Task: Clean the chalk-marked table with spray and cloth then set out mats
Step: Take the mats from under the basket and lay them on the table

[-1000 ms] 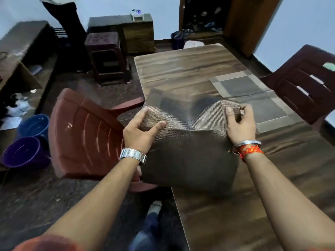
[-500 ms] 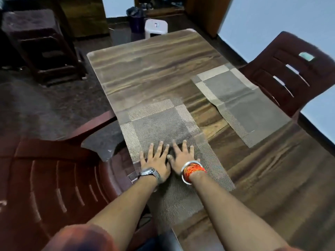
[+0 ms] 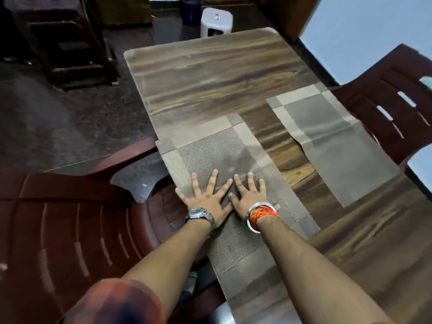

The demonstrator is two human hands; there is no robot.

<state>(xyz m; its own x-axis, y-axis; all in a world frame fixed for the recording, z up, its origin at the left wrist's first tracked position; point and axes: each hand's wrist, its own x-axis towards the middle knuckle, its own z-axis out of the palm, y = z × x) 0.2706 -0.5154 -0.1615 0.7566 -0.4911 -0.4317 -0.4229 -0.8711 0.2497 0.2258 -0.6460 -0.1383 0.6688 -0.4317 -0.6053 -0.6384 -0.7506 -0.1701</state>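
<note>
**Clerk:** Position of the hands?

**Inspector:** Both lie palm-down on the near placemat [image 3: 210, 148]. The left hand [image 3: 205, 202] has its fingers straight and spread wide. The right hand [image 3: 251, 201] lies flat beside it, its fingers spread in the same way. The thumbs and forefingers of the two hands come close together. Neither hand curls round or pinches anything.

**Clerk:** And the mats?

**Inspector:** The near placemat is a woven grey-brown piece with paler border panels. It lies flat along the left edge of the wood-grain table [image 3: 210, 73], its long side running away from the person. A darker blotch [image 3: 243, 157] shows on it just beyond the fingertips; what it is cannot be told. The second placemat [image 3: 332, 141], of the same pattern, lies flat at the table's right edge. It is well apart from the first, with bare wood between them, and a crease crosses its middle.

**Clerk:** Surroundings?

**Inspector:** A red plastic chair [image 3: 70, 230] stands at the table's left side, just beside the near placemat. A dark maroon chair [image 3: 385, 101] with a slotted back stands at the right side, by the second placemat. A white stool [image 3: 216, 21] sits on the floor past the table's far end. The left wrist carries a metal wristwatch [image 3: 199, 213]; the right carries a silver bangle with orange-red threads [image 3: 261, 213].
</note>
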